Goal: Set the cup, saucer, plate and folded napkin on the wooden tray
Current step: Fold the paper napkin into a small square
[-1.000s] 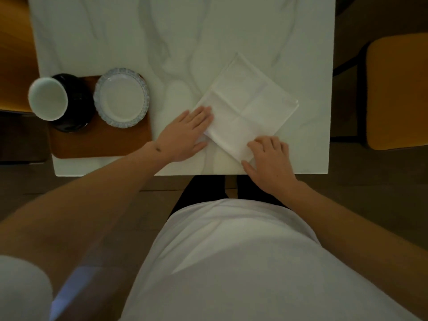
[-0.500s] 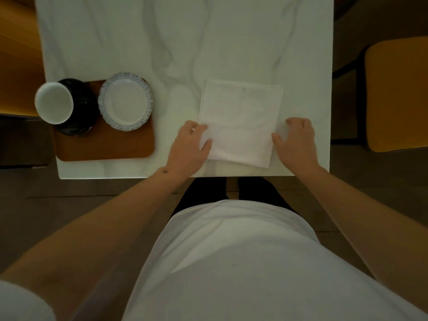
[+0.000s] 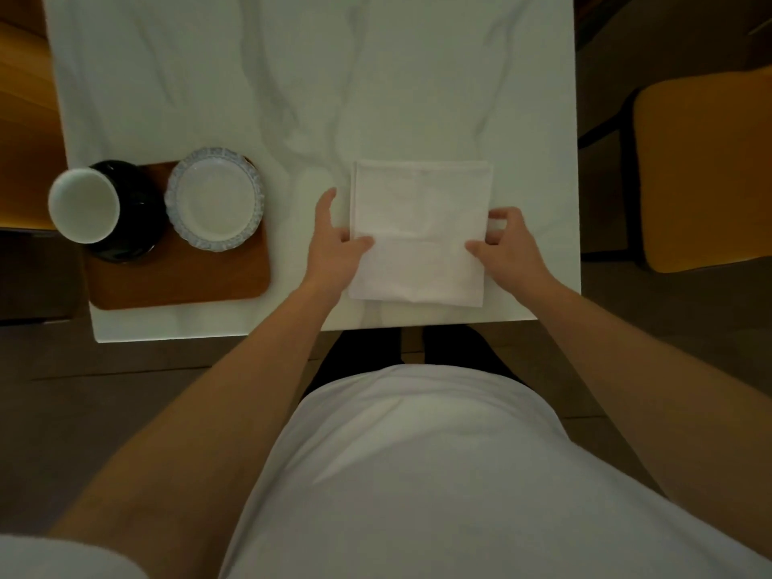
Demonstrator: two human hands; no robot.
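A white folded napkin lies square on the marble table near its front edge. My left hand grips its left edge, thumb on top. My right hand pinches its right edge. A wooden tray sits at the table's front left. On it stand a white cup on a dark saucer and a small white plate with a blue patterned rim.
The white marble table stretches away behind the napkin. A yellow chair seat stands to the right of the table. Wooden furniture is at the far left. My torso is close to the table's front edge.
The napkin has turned from a diagonal lie to square with the table edge. Both hands have shifted from pressing on it to gripping its left and right edges.
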